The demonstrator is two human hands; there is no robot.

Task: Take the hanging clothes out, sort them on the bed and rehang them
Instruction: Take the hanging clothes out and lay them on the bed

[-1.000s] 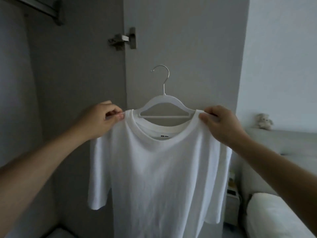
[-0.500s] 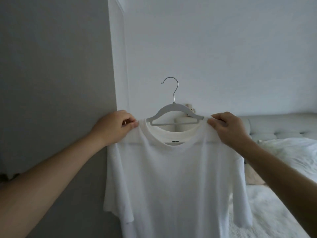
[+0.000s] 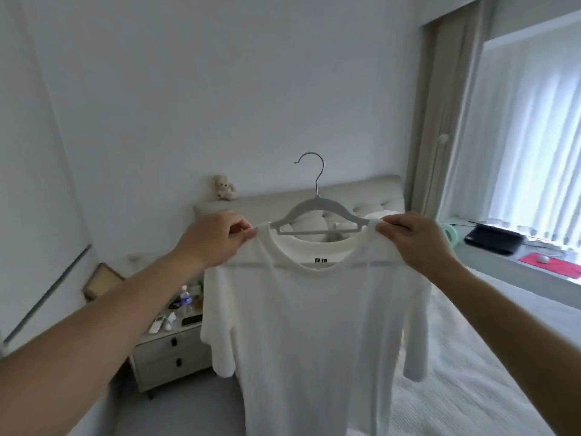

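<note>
Head view: T-shirt (image 3: 314,325) between each hand (image 3: 217,240)

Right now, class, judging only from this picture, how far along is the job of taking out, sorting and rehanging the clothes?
Done: one white T-shirt is out, on its grey hanger. In hand: the left hand and right hand pinch its shoulders, holding it up in front of the bed. Left: laying it on the bed, sorting and rehanging; no clothes show on the visible bedding yet.
</note>
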